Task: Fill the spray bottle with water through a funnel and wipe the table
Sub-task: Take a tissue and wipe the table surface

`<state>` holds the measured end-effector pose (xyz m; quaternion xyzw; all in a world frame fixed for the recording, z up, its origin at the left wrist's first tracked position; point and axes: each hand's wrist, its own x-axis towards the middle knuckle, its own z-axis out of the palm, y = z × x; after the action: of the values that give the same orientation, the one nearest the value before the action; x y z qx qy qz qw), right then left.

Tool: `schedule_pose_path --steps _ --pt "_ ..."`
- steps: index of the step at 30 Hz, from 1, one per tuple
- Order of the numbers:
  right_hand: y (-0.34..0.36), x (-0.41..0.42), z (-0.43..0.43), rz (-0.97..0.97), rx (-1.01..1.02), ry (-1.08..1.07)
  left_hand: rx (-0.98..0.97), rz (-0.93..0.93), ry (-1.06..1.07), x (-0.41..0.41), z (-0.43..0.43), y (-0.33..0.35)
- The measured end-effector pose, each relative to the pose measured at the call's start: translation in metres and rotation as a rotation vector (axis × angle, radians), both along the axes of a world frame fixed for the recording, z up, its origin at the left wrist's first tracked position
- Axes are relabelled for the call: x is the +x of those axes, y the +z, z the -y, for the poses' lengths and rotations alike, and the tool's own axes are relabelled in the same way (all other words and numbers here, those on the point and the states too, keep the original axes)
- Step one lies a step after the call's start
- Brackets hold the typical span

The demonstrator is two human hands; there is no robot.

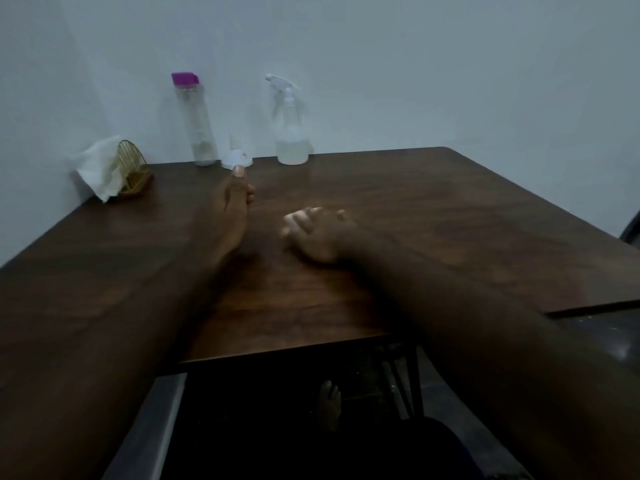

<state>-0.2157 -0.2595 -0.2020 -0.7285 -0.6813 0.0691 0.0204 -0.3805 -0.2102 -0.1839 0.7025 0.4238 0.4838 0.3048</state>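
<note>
Your left hand (235,199) is nearer, its thumb tip just short of the funnel (236,155) — spout-up, straight ahead, between the water bottle (195,123) and the spray bottle (291,133). Its fingers curl loosely on nothing; your right hand (318,237) lies relaxed, empty.

A clear spray bottle (291,133) with a white trigger head stands upright at the far edge of the dark wooden worktop (415,209), a little liquid in its base. Left of it a small white funnel (236,157) sits wide end down, beside a tall purple-capped bottle (197,126).
</note>
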Motion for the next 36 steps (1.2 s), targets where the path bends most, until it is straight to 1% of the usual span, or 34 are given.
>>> schedule_pose_path --steps 2,3,4,5,6,10,11,13,15,19,21,23,25,27,30,34,36 --pt "0.001 0.034 -0.021 -0.007 -0.023 -0.225 -0.039 -0.038 0.014 -0.013 -0.007 -0.007" --pt "0.0 0.045 -0.028 -0.006 -0.032 -0.309 -0.042 -0.04 0.021 -0.019 -0.01 -0.009" --pt "-0.002 0.048 -0.032 0.001 -0.042 -0.347 -0.044 -0.034 0.028 -0.024 -0.012 -0.011" --pt "-0.005 0.041 -0.035 0.0 -0.047 -0.33 -0.039 -0.03 0.031 -0.026 -0.016 -0.01" --pt "-0.007 0.026 -0.037 -0.006 -0.044 -0.26 -0.03 -0.021 0.034 -0.025 -0.019 -0.008" --pt "-0.009 -0.042 -0.047 0.005 -0.028 0.131 0.051 0.037 -0.023 0.005 -0.025 0.008" --pt "-0.008 -0.046 -0.054 0.035 -0.042 0.185 0.068 0.038 -0.048 0.016 -0.025 0.009" --pt "-0.007 -0.032 -0.071 0.098 -0.062 0.224 0.096 0.014 -0.083 0.038 -0.023 0.01" --pt "-0.003 -0.003 -0.079 0.063 -0.063 0.141 0.133 -0.024 -0.096 0.058 -0.018 0.007" --pt "0.006 0.083 -0.068 -0.011 -0.025 -0.226 0.198 -0.057 -0.115 0.082 -0.005 -0.006" --pt "0.006 0.136 -0.053 0.011 -0.01 -0.396 0.207 -0.096 -0.159 0.085 -0.001 -0.013" --pt "0.003 0.185 -0.032 0.04 -0.012 -0.545 0.179 -0.094 -0.201 0.084 -0.003 -0.016" --pt "-0.001 0.217 -0.009 0.028 -0.022 -0.649 0.148 -0.061 -0.209 0.084 -0.005 -0.016" --pt "-0.005 0.224 0.009 -0.005 -0.017 -0.701 0.147 -0.039 -0.22 0.084 -0.003 -0.014" --pt "-0.007 0.207 0.027 -0.016 -0.041 -0.684 0.131 -0.044 -0.247 0.084 -0.001 -0.013" --pt "-0.012 0.163 0.072 0.023 -0.024 -0.463 0.093 -0.02 -0.226 0.075 -0.001 -0.014" --pt "-0.013 0.156 0.096 0.027 -0.016 -0.413 0.09 -0.014 -0.209 0.071 0.0 -0.015"
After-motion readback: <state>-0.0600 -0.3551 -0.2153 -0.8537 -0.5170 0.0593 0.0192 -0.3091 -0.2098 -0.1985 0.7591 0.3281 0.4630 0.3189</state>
